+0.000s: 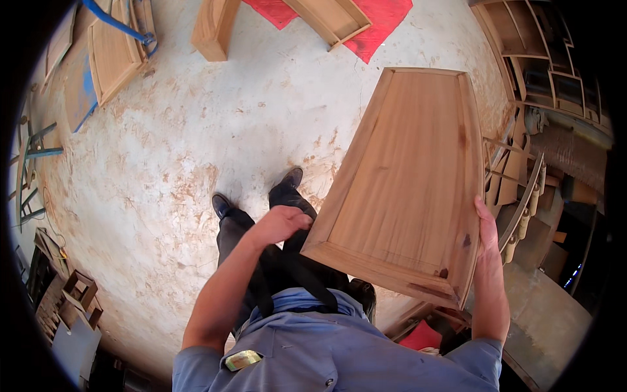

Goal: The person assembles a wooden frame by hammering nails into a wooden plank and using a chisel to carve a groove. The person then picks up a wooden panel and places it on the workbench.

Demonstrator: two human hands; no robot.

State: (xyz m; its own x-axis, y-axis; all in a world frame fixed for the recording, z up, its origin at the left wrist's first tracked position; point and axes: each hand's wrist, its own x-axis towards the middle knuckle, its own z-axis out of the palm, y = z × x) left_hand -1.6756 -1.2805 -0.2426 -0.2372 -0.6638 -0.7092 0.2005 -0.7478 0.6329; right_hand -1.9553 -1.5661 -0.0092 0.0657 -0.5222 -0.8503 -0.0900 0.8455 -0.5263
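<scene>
A wooden panel door (406, 176) with a raised frame around its flat middle is held up in front of me on the right, tilted. My right hand (488, 228) grips its right edge, with most of the fingers hidden behind the wood. Dark marks show along that right side and in the near right corner. Just beside the panel's left edge is my left hand (282, 225), its fingers curled in and apparently apart from the wood. Whether anything small sits inside those fingers cannot be made out.
Pale, stained floor (150, 189) spreads ahead and left. Wooden panels (117, 52) lean at the far left, near a blue bar. A wooden piece (215, 29) and a drawer-like frame (333, 19) over red cloth (385, 29) are ahead. Shelving (532, 55) and timber line the right.
</scene>
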